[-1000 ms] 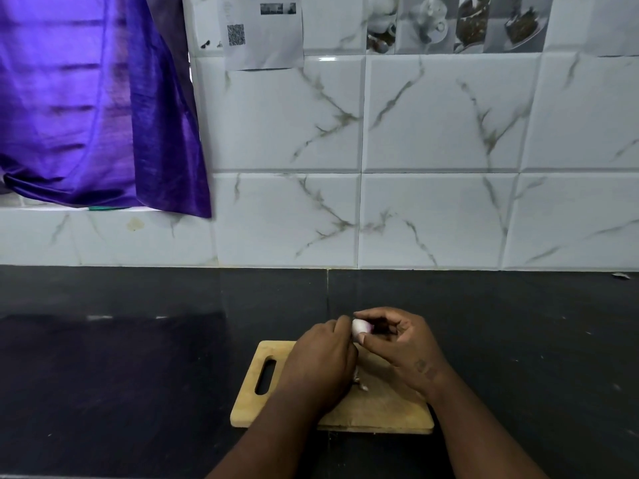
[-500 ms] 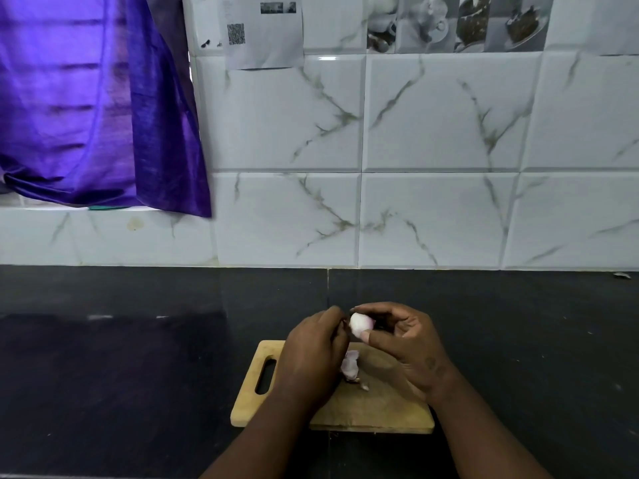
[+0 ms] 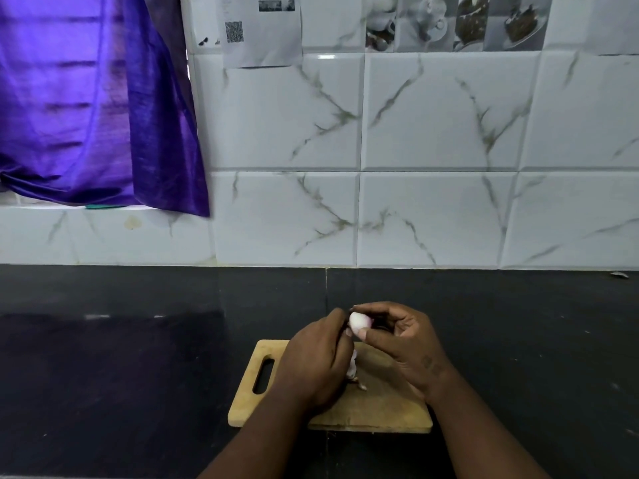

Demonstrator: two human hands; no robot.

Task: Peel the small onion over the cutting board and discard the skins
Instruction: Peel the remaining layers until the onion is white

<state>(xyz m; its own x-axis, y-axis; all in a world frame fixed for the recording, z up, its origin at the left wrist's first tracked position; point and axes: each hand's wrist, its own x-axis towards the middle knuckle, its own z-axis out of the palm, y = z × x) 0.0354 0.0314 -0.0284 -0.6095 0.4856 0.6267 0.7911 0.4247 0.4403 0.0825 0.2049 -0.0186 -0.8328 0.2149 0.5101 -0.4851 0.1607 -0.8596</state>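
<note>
The small onion (image 3: pixel 359 321), pale white with a pink tinge, is held above the far edge of the wooden cutting board (image 3: pixel 380 409). My right hand (image 3: pixel 404 344) pinches it between thumb and fingers. The fingertips of my left hand (image 3: pixel 314 361) touch the onion's left side. Pale onion skins (image 3: pixel 353 371) lie on the board between my hands, partly hidden by my left hand.
The board has a handle slot (image 3: pixel 263 375) on its left and lies on a black countertop (image 3: pixel 138 375). A white marbled tile wall (image 3: pixel 415 202) stands behind. A purple curtain (image 3: pixel 86 98) hangs at the upper left. A small scrap (image 3: pixel 619 274) lies at the counter's far right.
Both hands have risen slightly with the onion. My left hand first drew back, baring the skins on the board, then closed on the onion again.
</note>
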